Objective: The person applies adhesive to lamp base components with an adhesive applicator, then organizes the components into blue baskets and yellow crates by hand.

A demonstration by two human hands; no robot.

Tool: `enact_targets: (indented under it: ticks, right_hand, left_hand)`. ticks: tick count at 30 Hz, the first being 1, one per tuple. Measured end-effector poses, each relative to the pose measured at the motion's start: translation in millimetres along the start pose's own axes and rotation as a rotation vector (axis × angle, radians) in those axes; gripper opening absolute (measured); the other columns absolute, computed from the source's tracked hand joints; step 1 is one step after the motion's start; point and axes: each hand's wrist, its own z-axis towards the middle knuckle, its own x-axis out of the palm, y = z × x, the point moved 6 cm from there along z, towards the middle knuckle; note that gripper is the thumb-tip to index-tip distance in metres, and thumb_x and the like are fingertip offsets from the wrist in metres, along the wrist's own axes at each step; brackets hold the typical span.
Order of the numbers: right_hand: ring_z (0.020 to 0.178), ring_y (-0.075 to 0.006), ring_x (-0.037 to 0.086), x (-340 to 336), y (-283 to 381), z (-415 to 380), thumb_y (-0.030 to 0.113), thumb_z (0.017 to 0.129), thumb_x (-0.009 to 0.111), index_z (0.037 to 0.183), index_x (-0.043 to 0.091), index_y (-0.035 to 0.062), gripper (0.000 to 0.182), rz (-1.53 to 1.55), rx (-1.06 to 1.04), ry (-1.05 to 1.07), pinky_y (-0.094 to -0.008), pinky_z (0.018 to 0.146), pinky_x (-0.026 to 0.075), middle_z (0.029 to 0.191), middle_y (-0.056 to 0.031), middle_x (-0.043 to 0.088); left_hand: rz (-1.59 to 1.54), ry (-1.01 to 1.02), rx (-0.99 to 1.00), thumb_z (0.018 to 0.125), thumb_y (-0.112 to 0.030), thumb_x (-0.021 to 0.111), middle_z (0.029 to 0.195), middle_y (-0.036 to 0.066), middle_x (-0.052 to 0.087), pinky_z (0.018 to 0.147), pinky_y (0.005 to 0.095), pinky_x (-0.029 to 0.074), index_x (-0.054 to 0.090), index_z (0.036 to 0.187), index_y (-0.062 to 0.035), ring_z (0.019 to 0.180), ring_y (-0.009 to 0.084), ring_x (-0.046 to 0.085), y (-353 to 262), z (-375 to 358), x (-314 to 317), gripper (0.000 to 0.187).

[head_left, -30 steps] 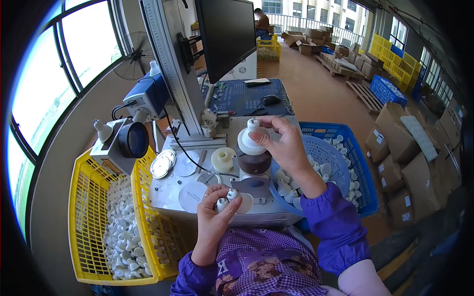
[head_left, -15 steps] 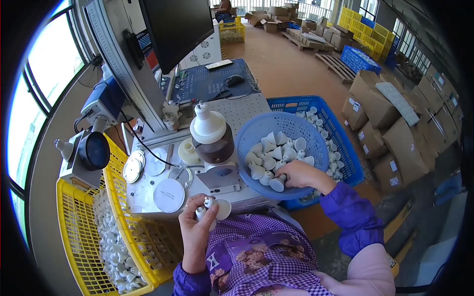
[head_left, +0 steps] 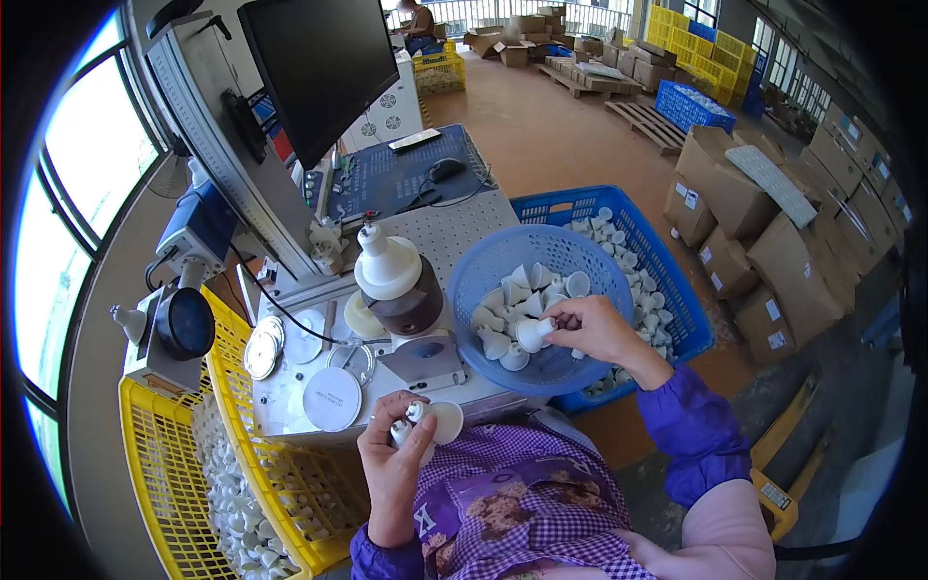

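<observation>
My left hand (head_left: pixel 389 469) is closed around a pair of white cone-shaped bulb housings (head_left: pixel 446 422) just in front of the bench edge, their pin ends up by my thumb. Over the blue perforated basin (head_left: pixel 462 266), the fingers of my right hand (head_left: pixel 597 331) pinch another white bulb housing (head_left: pixel 531 334) by its narrow end, wide mouth facing left. More loose housings (head_left: pixel 516 286) lie heaped in the basin beneath it. On the bench, one larger white bulb-shaped piece (head_left: pixel 388 266) stands pin end up on a dark round holder (head_left: pixel 411 307).
A blue crate (head_left: pixel 691 340) of housings sits under and behind the basin. At left is a yellow crate (head_left: pixel 145 464) with many more. Round metal discs (head_left: pixel 332 398) lie on the bench near a monitor (head_left: pixel 319 72) and laser-like device (head_left: pixel 184 324). Cardboard boxes (head_left: pixel 730 184) stand right.
My right hand has lifted a housing up from the pile and turned it. The left hand keeps its housings, slightly lower and to the right. The view has shifted a little.
</observation>
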Motion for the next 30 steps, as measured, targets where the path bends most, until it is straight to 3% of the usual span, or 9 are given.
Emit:
enact_targets:
  ticks: [5, 13, 16, 17, 21, 23, 27, 29, 30]
  right_hand:
    - [0.063, -0.0062, 0.057, -1, -2, -3, 0.007, 0.074, 0.072, 0.097, 0.065, -0.0024, 0.027, 0.302, -0.038, -0.181, -0.0216, 0.057, 0.046, 0.073, -0.0032, 0.064]
    - [0.065, -0.0063, 0.058, 11, -10, -6, 0.007, 0.077, 0.072, 0.098, 0.063, -0.0040, 0.025, 0.475, -0.096, -0.239, -0.0198, 0.057, 0.046, 0.073, -0.0033, 0.063]
    - [0.077, -0.0080, 0.058, 8, -14, -6, 0.008, 0.080, 0.071, 0.100, 0.062, -0.0010, 0.023, 0.445, -0.164, -0.281, -0.0214, 0.064, 0.046, 0.092, -0.0048, 0.062]
    - [0.077, -0.0080, 0.058, 8, -9, -4, 0.008, 0.080, 0.071, 0.100, 0.062, -0.0010, 0.023, 0.446, -0.172, -0.276, -0.0214, 0.064, 0.046, 0.092, -0.0048, 0.062]
    - [0.088, -0.0114, 0.057, 1, 18, -5, 0.012, 0.085, 0.065, 0.105, 0.059, 0.0009, 0.024, 0.557, -0.198, -0.289, -0.0255, 0.074, 0.047, 0.098, -0.0049, 0.060]
    - [0.091, -0.0123, 0.057, 0, 35, -1, 0.012, 0.088, 0.061, 0.107, 0.057, 0.0013, 0.022, 0.598, -0.199, -0.277, -0.0267, 0.077, 0.047, 0.099, -0.0054, 0.060]
    - [0.095, -0.0130, 0.056, -13, 94, 13, 0.012, 0.093, 0.053, 0.110, 0.053, 0.0026, 0.020, 0.642, -0.358, -0.295, -0.0271, 0.083, 0.046, 0.104, -0.0072, 0.060]
    - [0.096, -0.0131, 0.056, -18, 124, 25, 0.012, 0.094, 0.051, 0.111, 0.052, 0.0029, 0.020, 0.646, -0.411, -0.300, -0.0268, 0.085, 0.045, 0.105, -0.0075, 0.060]
    - [0.096, -0.0134, 0.056, -19, 142, 31, 0.012, 0.094, 0.052, 0.111, 0.052, 0.0028, 0.020, 0.650, -0.501, -0.286, -0.0271, 0.086, 0.045, 0.105, -0.0074, 0.060]
  left_hand:
    - [0.045, 0.027, 0.038, 0.077, -0.003, 0.070, 0.101, 0.007, 0.057, 0.082, 0.0266, 0.043, 0.064, 0.092, 0.0004, 0.094, 0.0146, 0.054, -20, 0, 6, 0.017]
    - [0.073, 0.054, 0.106, 0.075, -0.004, 0.071, 0.105, 0.007, 0.056, 0.088, 0.0298, 0.040, 0.066, 0.093, -0.0011, 0.100, 0.0168, 0.052, -36, 5, 14, 0.019]
    - [0.168, 0.024, 0.251, 0.075, -0.005, 0.073, 0.117, 0.010, 0.052, 0.093, 0.0322, 0.039, 0.067, 0.095, -0.0019, 0.110, 0.0191, 0.050, -55, 21, 11, 0.022]
    - [0.223, 0.010, 0.342, 0.075, -0.006, 0.073, 0.122, 0.011, 0.050, 0.094, 0.0331, 0.039, 0.067, 0.096, -0.0020, 0.113, 0.0203, 0.049, -67, 28, 12, 0.022]
    - [0.344, -0.005, 0.396, 0.075, -0.010, 0.075, 0.127, 0.014, 0.047, 0.093, 0.0346, 0.042, 0.067, 0.096, -0.0004, 0.116, 0.0224, 0.049, -100, 74, 22, 0.025]
    - [0.316, 0.064, 0.348, 0.075, -0.019, 0.075, 0.125, 0.017, 0.047, 0.081, 0.0330, 0.050, 0.067, 0.095, 0.0009, 0.105, 0.0239, 0.056, -106, 97, 34, 0.029]
    - [0.392, 0.135, 0.309, 0.076, -0.020, 0.074, 0.117, 0.016, 0.054, 0.074, 0.0307, 0.052, 0.065, 0.096, 0.0055, 0.095, 0.0220, 0.061, -119, 119, 44, 0.034]
    - [0.350, 0.146, 0.030, 0.079, -0.017, 0.072, 0.108, 0.013, 0.061, 0.079, 0.0263, 0.049, 0.065, 0.097, 0.0058, 0.093, 0.0167, 0.060, -122, 117, 39, 0.030]
    - [0.295, 0.103, 0.186, 0.079, -0.014, 0.072, 0.101, 0.011, 0.063, 0.078, 0.0269, 0.049, 0.065, 0.097, 0.0050, 0.087, 0.0153, 0.061, -120, 118, 30, 0.027]
